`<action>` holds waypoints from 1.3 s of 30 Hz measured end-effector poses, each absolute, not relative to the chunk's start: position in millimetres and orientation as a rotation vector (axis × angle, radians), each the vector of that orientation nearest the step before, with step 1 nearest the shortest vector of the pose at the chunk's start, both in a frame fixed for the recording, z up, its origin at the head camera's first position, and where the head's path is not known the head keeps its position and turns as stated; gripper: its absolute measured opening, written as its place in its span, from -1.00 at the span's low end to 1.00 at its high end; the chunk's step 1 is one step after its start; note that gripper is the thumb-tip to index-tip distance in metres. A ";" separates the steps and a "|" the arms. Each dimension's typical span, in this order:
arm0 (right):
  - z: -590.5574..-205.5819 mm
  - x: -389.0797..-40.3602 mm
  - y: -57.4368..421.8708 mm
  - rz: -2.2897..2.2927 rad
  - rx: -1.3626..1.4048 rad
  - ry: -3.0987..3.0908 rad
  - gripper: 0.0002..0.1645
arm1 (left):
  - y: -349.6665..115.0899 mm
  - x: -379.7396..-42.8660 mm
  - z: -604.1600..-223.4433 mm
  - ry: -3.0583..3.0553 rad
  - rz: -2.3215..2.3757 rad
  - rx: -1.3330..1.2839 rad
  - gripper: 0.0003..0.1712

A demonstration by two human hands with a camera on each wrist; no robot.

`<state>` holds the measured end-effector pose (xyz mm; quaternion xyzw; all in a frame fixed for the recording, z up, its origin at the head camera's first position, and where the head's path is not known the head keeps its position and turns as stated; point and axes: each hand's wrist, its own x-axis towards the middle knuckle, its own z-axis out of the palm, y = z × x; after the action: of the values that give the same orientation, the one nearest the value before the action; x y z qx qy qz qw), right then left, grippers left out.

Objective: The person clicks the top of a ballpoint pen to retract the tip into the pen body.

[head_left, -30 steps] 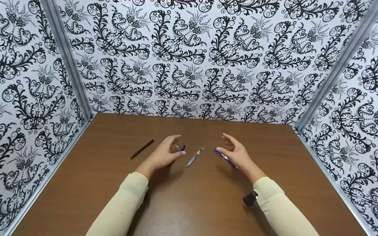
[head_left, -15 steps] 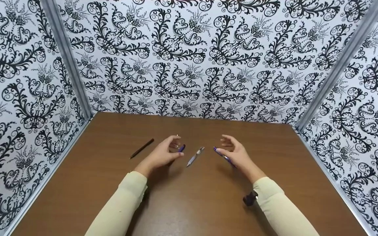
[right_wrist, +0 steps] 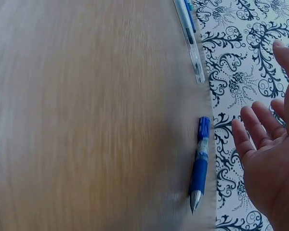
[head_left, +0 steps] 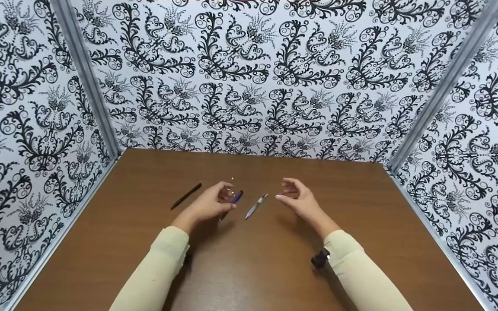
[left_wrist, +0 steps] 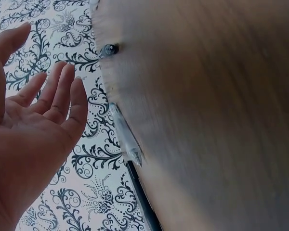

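My left hand (head_left: 208,205) hovers with loosely bent fingers beside a dark blue pen (head_left: 237,196), partly hidden behind the thumb. My right hand (head_left: 304,204) is held over the table to the right, its fingers relaxed and nothing in them. Between the hands lies a grey pen (head_left: 256,206). To the left of my left hand is a black pen (head_left: 186,196). In the right wrist view a blue pen (right_wrist: 200,163) lies on the table near the right hand; the head view hides it behind that hand. Both wrist views show palms turned up toward the camera, holding nothing.
A brown wooden table (head_left: 249,268) carries the pens. Black-and-white patterned walls (head_left: 249,86) close it in at the back and sides, with grey metal posts (head_left: 87,69) at the corners. A dark device (head_left: 319,259) sits at the right wrist.
My left hand has drawn slightly left, uncovering more of the dark blue pen. The right hand has shifted left and now covers the blue pen in the head view. The grey and black pens stay put.
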<state>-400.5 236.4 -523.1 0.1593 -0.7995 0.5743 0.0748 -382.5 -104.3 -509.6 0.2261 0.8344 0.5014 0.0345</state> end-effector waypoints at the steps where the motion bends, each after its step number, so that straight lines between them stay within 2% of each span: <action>1: -523.3 -401.3 234.5 1.727 0.481 -2.402 -0.28 | -106.0 -382.4 -509.6 2.571 1.532 0.699 -0.30; 11: -524.9 -405.0 212.2 1.735 0.516 -2.412 -0.29 | -123.4 -383.0 -512.5 2.587 1.502 0.691 -0.39; 39: -523.5 -421.0 156.0 1.765 0.547 -2.463 -0.22 | -168.2 -377.5 -510.6 2.649 1.500 0.578 -0.38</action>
<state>-421.0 156.0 -523.5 0.1775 -0.7995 0.5730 0.0314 -377.5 -168.2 -510.6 0.1864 0.8546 0.4841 0.0216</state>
